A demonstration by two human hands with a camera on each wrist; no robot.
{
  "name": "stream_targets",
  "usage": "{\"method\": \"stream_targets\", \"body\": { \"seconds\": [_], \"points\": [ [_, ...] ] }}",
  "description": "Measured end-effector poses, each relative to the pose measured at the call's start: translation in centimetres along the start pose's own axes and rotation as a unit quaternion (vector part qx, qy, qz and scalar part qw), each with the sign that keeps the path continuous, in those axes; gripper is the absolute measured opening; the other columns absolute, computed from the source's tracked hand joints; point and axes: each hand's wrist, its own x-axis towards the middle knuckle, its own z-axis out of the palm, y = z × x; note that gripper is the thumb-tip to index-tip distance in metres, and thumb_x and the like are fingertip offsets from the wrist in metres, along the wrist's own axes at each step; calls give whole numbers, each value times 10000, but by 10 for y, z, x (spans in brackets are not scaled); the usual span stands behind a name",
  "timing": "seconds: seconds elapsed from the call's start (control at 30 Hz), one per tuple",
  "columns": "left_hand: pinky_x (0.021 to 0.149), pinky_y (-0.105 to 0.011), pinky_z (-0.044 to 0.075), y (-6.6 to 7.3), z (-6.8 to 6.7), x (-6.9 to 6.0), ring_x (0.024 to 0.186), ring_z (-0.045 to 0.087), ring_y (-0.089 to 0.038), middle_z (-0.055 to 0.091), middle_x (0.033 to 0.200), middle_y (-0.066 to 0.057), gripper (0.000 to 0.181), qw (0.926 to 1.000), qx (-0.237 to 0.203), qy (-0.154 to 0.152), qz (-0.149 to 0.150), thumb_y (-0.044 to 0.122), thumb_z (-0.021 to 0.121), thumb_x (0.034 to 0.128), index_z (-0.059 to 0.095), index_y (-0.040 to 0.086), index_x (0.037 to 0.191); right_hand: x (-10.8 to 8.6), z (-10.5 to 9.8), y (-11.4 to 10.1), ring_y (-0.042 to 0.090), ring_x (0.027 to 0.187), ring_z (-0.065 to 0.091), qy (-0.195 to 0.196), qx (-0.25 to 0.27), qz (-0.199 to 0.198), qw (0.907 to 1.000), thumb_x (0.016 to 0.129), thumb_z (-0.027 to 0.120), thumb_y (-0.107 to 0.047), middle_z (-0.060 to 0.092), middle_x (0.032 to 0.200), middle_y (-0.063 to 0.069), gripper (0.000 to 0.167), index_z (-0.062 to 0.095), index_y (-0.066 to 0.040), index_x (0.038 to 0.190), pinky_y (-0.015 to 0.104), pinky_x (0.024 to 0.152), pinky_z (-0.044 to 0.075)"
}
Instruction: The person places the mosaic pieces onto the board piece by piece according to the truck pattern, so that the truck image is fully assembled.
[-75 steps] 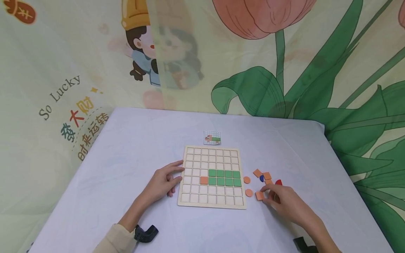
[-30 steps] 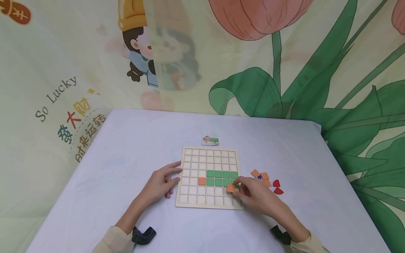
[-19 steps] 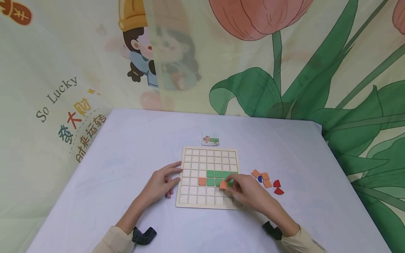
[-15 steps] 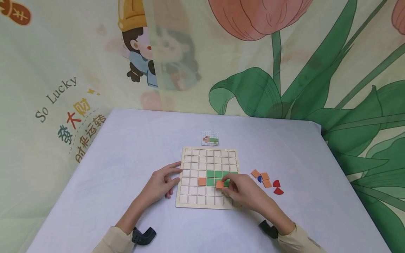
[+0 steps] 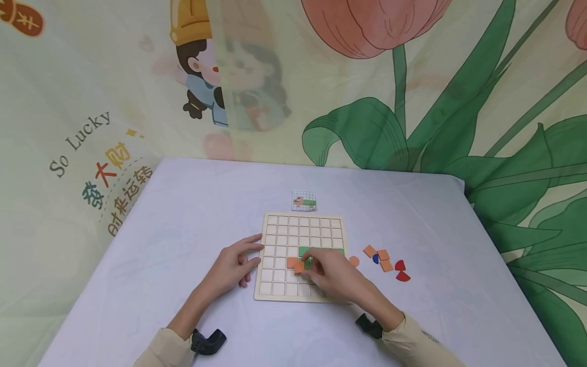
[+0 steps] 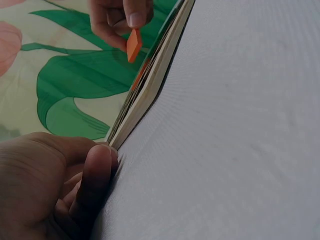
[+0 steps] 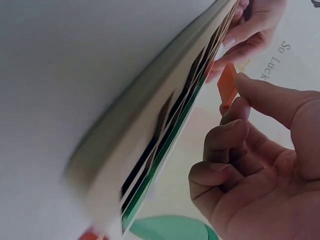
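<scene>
In the head view my right hand (image 5: 337,275) pinches an orange square tile (image 5: 299,267) between thumb and index finger, over the middle of the wooden grid board (image 5: 275,289). Both wrist views show this tile (image 7: 227,85) raised off the board, tilted. Another orange tile (image 5: 291,262) sits in a cell just left of it. Green tiles (image 5: 321,251) fill cells to the right, partly hidden by my right hand. At the board's left edge, my left hand (image 5: 233,262) touches the rim with its fingertips and thumb (image 6: 97,162).
Right of the board lie loose orange squares (image 5: 382,254), a blue piece (image 5: 376,259), red wedge-shaped pieces (image 5: 402,276) and an orange disc (image 5: 354,261). A small pattern card (image 5: 304,200) lies beyond the far edge. White cloth (image 5: 206,204) covers the table.
My right hand picked up an orange square tile from the loose pieces and carried it left across the board, beside the placed orange tile. My left hand stays at the board's edge.
</scene>
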Motion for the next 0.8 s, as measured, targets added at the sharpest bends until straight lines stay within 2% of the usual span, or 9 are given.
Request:
{"method": "stream_targets", "body": {
  "seconds": [0.23,0.47,0.8],
  "points": [
    [442,-309,562,0,0,1,459,607,-169,512,1645,-10,395,10000,48,-10,-5,62,711,996,686,67,1391,14,9,-10,11,582,459,-31,25,-51,10000,975,783,-238,548,673,-116,200,738,-163,1155,178,543,406],
    [439,-306,559,-1,1,2,457,603,-167,509,1646,-11,394,10000,26,-21,-17,60,711,996,686,65,1389,27,16,-15,55,629,504,-55,7,78,10000,984,762,-212,574,704,-93,209,735,-140,1178,179,551,413],
    [438,-305,557,-1,0,1,458,602,-167,514,1643,-3,395,10000,9,-18,-41,64,717,993,689,67,1387,37,23,-16,45,616,496,-109,59,104,9999,980,763,-198,565,683,-92,180,734,-135,1146,182,576,425]
  ]
}}
